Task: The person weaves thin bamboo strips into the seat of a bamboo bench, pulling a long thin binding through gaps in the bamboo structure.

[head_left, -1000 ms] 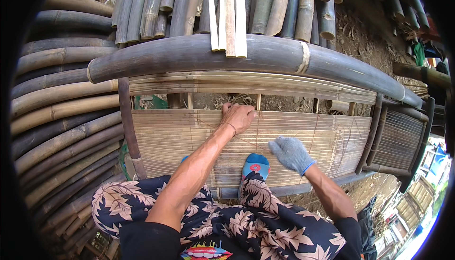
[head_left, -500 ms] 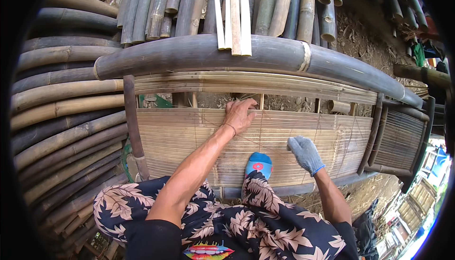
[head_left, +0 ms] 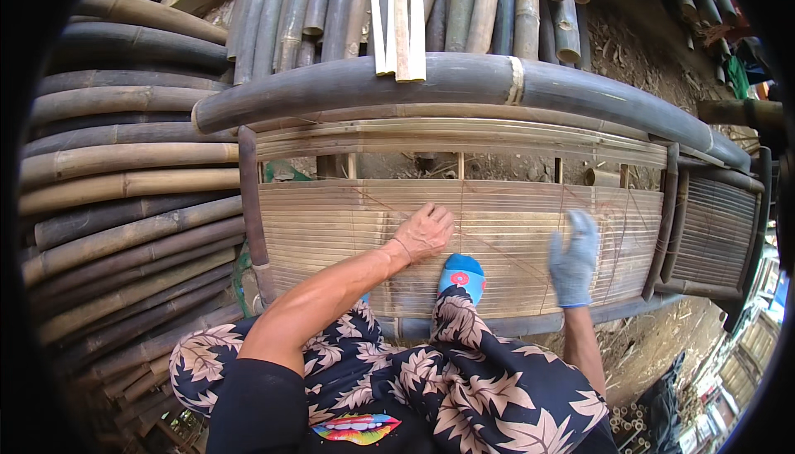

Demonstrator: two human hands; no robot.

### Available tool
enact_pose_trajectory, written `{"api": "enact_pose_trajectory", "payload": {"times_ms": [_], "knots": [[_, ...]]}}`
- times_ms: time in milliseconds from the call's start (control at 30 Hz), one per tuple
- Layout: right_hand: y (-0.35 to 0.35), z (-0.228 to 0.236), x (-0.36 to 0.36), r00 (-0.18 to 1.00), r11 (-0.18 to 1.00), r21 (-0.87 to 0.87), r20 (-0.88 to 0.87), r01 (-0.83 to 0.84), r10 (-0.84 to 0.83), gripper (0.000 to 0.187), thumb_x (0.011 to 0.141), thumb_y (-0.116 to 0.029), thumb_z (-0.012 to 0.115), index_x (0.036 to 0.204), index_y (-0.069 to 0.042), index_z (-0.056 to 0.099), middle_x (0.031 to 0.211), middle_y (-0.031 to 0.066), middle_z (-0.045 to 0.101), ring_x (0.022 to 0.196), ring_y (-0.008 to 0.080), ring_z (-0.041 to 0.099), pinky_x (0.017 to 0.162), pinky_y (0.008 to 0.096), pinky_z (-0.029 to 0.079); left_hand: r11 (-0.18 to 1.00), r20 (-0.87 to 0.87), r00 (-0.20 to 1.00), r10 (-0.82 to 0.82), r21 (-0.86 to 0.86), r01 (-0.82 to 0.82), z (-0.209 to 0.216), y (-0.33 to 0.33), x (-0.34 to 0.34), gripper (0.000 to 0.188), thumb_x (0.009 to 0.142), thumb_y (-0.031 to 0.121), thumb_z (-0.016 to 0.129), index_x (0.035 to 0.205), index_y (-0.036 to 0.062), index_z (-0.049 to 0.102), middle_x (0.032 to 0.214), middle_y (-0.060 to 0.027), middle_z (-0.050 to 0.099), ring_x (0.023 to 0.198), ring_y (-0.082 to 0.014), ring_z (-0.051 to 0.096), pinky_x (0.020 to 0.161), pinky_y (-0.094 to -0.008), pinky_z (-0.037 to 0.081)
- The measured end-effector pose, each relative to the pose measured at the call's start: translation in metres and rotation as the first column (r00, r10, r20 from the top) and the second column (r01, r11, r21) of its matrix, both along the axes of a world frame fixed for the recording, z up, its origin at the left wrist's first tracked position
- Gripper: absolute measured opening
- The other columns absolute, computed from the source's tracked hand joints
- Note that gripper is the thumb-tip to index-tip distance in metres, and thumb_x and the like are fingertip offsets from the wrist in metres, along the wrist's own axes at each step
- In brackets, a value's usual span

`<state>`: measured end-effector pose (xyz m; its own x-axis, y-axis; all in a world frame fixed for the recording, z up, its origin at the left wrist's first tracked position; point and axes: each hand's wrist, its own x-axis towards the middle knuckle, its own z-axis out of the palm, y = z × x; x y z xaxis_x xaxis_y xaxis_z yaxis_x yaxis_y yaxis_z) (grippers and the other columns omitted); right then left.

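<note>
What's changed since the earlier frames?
The left hand drew back from the far edge of the slats toward the blue sock; the gloved right hand moved rightward, thumb spread. No clear pickup or release. The pale strips stay on the thick pole, the sock on the slats.

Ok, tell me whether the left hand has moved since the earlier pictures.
Yes: the left hand has drawn back from the far edge of the slats. It overlapped that edge before; now it lies wholly nearer.

Left grip (head_left: 424, 231) hides its fingertips; right grip (head_left: 575, 260) looks blurred.
</note>
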<state>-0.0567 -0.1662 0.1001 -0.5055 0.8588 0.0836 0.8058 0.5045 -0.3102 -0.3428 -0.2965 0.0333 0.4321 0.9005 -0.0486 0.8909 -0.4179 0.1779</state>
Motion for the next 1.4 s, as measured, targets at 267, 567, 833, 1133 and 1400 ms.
{"api": "enact_pose_trajectory", "payload": {"times_ms": [267, 567, 833, 1133, 1400], "knots": [[-0.018, 0.044, -0.154, 0.946, 0.128, -0.950, -0.301, -0.287, -0.117, 0.038, 0.094, -0.031, 0.064, 0.121, -0.004, 0.063, 0.087, 0.0095, 0.067, 0.066, 0.0156, 0.063, 0.056, 0.0296, 0.052, 0.867, 0.412, 0.806, 0.426, -0.441, -0.233, 0.066, -0.003, -0.065, 0.022, 0.094, 0.019, 0.057, 0.105, 0.0036, 0.046, 0.093, -0.0173, 0.052, 0.081, -0.0356, 0.059, 0.071, -0.0425, 0.050], [0.091, 0.004, -0.125, 0.914, 0.907, -0.415, -0.338, 0.068, -0.223, 0.020, 0.089, -0.020, 0.071, 0.095, -0.001, 0.073, 0.085, 0.0108, 0.071, 0.079, 0.0177, 0.066, 0.077, 0.0319, 0.053, 0.452, 0.140, 0.430, 0.892, -0.331, -0.829, 0.046, -0.051, -0.237, 0.028, 0.081, 0.002, 0.052, 0.102, 0.0047, 0.071, 0.106, -0.0210, 0.062, 0.101, -0.0367, 0.061, 0.092, -0.0438, 0.050], [-0.028, -0.050, -0.267, 0.906, 0.951, -0.181, 0.302, -0.252, 0.297, 0.022, 0.086, -0.028, 0.060, 0.083, -0.010, 0.072, 0.087, 0.0132, 0.068, 0.083, 0.0329, 0.067, 0.073, 0.0470, 0.051, 0.577, -0.227, 0.602, 0.766, -0.171, -0.799, 0.000, -0.070, -0.202, 0.027, 0.087, 0.026, 0.056, 0.094, 0.0056, 0.073, 0.105, -0.0166, 0.067, 0.107, -0.0356, 0.055, 0.102, -0.0601, 0.027], [-0.029, -0.099, -0.346, 0.906, 0.602, -0.781, 0.123, -0.163, 0.405, 0.036, 0.086, -0.029, 0.053, 0.093, 0.001, 0.072, 0.100, 0.0279, 0.067, 0.097, 0.0446, 0.065, 0.087, 0.0495, 0.051, 0.318, 0.141, 0.330, 0.933, -0.751, -0.579, -0.010, -0.032, -0.222, 0.023, 0.091, 0.019, 0.053, 0.104, 0.0055, 0.067, 0.103, -0.0170, 0.068, 0.100, -0.0365, 0.064, 0.088, -0.0453, 0.048], [-0.033, -0.166, -0.351, 0.562, 0.450, -0.565, -0.028, -0.691, 0.827, 0.025, 0.083, -0.018, 0.056, 0.089, 0.001, 0.071, 0.089, 0.0259, 0.068, 0.085, 0.0440, 0.066, 0.076, 0.0473, 0.053, 0.580, 0.299, 0.497, 0.815, -0.427, -0.694, 0.006, -0.014, -0.193, 0.026, 0.093, 0.012, 0.047, 0.110, 0.0039, 0.065, 0.101, -0.0172, 0.069, 0.094, -0.0401, 0.065, 0.084, -0.0491, 0.050]]}}
